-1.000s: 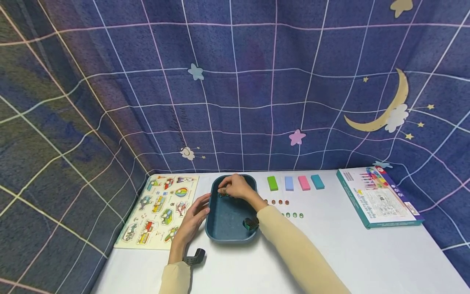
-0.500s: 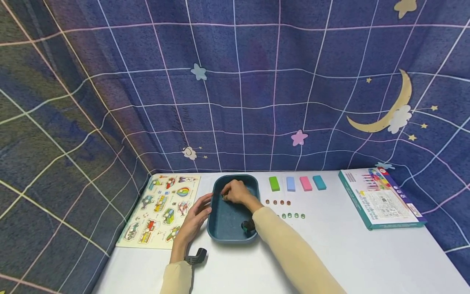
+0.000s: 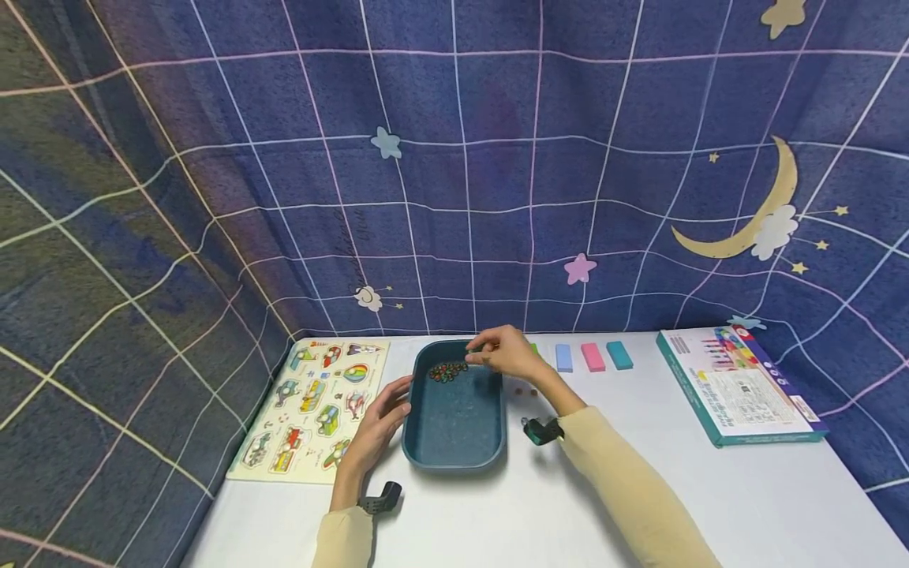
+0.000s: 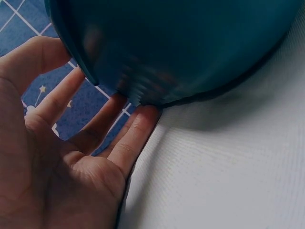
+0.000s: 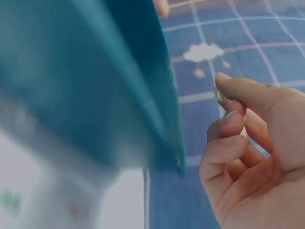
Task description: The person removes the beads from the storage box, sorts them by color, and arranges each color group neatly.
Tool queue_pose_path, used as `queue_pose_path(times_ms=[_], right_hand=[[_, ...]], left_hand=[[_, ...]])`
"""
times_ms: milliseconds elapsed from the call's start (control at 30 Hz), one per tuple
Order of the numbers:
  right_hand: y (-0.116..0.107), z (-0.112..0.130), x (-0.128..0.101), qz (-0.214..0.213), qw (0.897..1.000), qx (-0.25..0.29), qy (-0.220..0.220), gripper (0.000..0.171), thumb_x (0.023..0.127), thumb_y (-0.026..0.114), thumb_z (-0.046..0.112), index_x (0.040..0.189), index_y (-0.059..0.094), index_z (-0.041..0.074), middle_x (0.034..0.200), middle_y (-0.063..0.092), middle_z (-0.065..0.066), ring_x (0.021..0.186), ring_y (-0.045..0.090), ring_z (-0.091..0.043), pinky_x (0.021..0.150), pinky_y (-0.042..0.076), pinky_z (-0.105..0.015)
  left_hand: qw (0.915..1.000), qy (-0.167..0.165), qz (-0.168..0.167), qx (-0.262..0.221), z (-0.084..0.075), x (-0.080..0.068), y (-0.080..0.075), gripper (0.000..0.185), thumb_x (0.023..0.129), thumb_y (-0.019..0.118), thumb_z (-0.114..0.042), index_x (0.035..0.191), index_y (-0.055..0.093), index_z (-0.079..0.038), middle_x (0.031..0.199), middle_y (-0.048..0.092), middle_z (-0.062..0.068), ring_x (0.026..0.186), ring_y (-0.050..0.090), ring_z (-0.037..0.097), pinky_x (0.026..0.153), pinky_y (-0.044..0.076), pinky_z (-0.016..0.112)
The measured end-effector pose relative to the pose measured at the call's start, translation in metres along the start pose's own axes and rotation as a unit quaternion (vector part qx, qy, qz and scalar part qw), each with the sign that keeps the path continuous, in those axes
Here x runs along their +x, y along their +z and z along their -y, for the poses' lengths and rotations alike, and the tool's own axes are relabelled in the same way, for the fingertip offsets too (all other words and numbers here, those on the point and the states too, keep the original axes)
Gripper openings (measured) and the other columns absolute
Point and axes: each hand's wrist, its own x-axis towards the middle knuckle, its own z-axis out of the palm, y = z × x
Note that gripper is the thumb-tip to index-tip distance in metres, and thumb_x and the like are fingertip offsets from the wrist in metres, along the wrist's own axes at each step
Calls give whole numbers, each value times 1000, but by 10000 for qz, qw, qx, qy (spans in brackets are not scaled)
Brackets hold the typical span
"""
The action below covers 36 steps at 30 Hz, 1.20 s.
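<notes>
Just below frame centre, the right hand (image 3: 507, 353) is pinching a small green bead (image 5: 220, 97) over the teal tray's (image 3: 454, 454) upper right rim, while the left hand's (image 3: 379, 422) spread fingers are bracing the tray's left wall.

puzzle board (image 3: 312, 410) left of tray (image 3: 454, 442) | beads (image 3: 447, 371) in tray | box (image 3: 738, 386) far right

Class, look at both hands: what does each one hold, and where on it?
The right hand pinches a small green bead between thumb and forefinger tips. The left hand holds nothing; its straight fingers touch the teal tray's left side.
</notes>
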Motion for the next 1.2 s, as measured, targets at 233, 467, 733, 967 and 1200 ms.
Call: queue_pose_path(times_ms=[233,467,733,967,1200], right_hand=[[-53,-44,-76,-294,9990,-146,310,26,94,80,19,114,78,1,71,66,-8,52,50,-7,48,40,-22],[-89,-96,-149,-528,9964,-318,588,23,93,80,13,110,78,-1,68,63,-5,52,48,-3,47,38,-21],[-90,-123,-178,-428,9951,-423,780,17,95,77,12,110,79,4,69,59,4,51,49,-3,48,42,-21],[-84,-128,-175,-438,9917,-903,798,17,92,80,16,107,80,7,70,55,6,56,47,-4,52,39,-21],[-86,-126,-176,-312,9927,-895,751,22,93,80,16,113,78,6,71,57,5,56,48,-3,54,42,-21]], left_hand=[[10000,-13,-11,22,0,-1,1,58,106,59,-13,161,41,-11,168,39,19,152,40,36,111,50,20],[10000,-7,12,39,0,-1,2,58,106,58,-12,161,41,-10,167,39,20,145,46,24,111,50,21],[9999,81,-35,-59,0,0,3,57,105,58,-9,160,42,-8,166,41,22,137,54,12,111,52,21],[9999,-17,-100,33,1,0,1,57,105,59,-10,160,43,-11,165,42,18,137,53,10,112,50,23],[9999,1,-88,108,1,1,0,57,105,59,-11,160,43,-11,165,42,18,139,51,13,112,50,25]])
